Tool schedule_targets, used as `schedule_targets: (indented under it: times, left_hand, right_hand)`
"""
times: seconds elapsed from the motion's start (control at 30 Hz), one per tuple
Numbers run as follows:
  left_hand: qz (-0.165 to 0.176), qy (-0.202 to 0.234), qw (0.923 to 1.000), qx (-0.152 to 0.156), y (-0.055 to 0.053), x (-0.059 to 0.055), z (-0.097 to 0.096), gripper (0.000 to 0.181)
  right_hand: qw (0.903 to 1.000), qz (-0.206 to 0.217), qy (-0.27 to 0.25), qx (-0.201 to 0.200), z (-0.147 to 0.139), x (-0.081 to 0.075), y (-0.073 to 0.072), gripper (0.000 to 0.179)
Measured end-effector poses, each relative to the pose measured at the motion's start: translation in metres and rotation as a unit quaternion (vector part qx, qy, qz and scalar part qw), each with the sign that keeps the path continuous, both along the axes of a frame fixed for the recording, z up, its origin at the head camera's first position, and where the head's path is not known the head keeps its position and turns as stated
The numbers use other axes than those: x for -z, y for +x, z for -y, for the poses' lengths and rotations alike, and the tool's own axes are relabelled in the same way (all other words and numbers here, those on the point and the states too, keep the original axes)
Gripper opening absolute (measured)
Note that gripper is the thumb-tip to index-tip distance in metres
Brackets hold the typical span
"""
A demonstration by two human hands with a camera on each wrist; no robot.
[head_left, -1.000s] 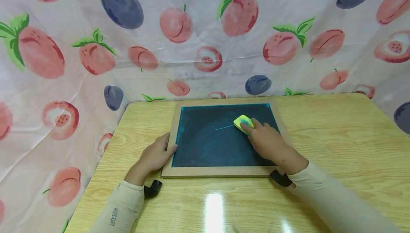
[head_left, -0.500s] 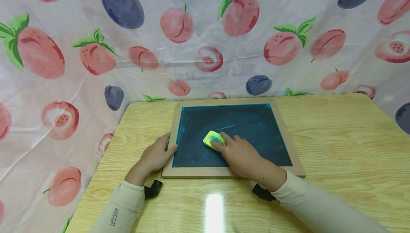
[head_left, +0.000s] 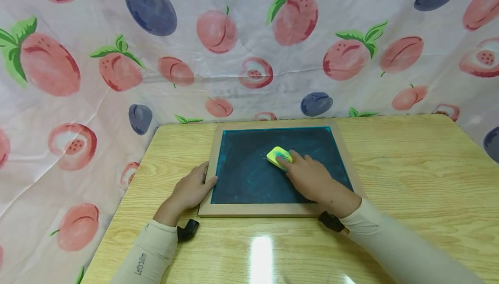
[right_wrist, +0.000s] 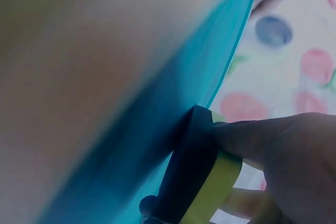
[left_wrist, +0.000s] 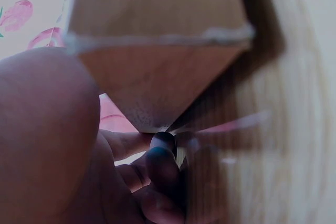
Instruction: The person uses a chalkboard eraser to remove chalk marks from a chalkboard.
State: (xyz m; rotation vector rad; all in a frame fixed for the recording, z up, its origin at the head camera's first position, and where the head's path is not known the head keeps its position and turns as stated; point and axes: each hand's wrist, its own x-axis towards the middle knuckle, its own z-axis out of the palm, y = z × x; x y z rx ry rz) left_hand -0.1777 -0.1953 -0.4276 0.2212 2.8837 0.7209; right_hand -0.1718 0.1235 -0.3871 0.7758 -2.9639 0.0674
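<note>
A framed blackboard (head_left: 241, 180) lies on the table, faint chalk smears across its dark surface. My right hand (head_left: 312, 177) grips a yellow eraser (head_left: 277, 154) against the board, a little right of its middle. In the right wrist view the eraser (right_wrist: 210, 182) shows a dark felt side toward the board, with finger and thumb on its edges. At the board's left edge my left hand (head_left: 191, 188) holds the wooden frame (head_left: 253, 209), thumb on top. The left wrist view shows fingers curled beside and under the frame's edge (left_wrist: 157, 72).
The board rests on a light wooden table (head_left: 413, 167). A fruit-printed cloth (head_left: 249, 24) hangs behind the table and along its left side. Each wrist wears a black camera mount, such as the left one (head_left: 188, 230). Light glares off the table front.
The eraser swept left and down, then back up and right to the chalk line. Most of that blue line is now gone or covered. My left hand stayed on the frame.
</note>
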Motion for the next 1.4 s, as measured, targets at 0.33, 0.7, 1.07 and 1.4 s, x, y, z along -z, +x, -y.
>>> schedule_targets:
  times: [0.33, 0.7, 1.07, 1.4]
  left_hand:
    - [-0.017, 0.025, 0.9994, 0.017, 0.002, 0.0, 0.002, 0.061]
    - [-0.019, 0.02, 0.9994, 0.019, 0.001, 0.0, 0.002, 0.062]
    - [-0.009, 0.0, 1.0, 0.003, 0.0, 0.001, 0.001, 0.064]
    - [0.005, -0.013, 0.9998, -0.011, 0.0, 0.003, -0.001, 0.066]
  right_hand:
    - [0.9969, 0.012, -0.012, 0.076, -0.062, -0.006, -0.021, 0.044]
    - [0.996, -0.003, -0.014, 0.089, -0.068, -0.005, -0.022, 0.043]
    - [0.9976, -0.018, 0.009, 0.066, -0.023, 0.001, -0.015, 0.041]
    - [0.9992, -0.002, 0.026, -0.032, 0.041, -0.002, 0.012, 0.044]
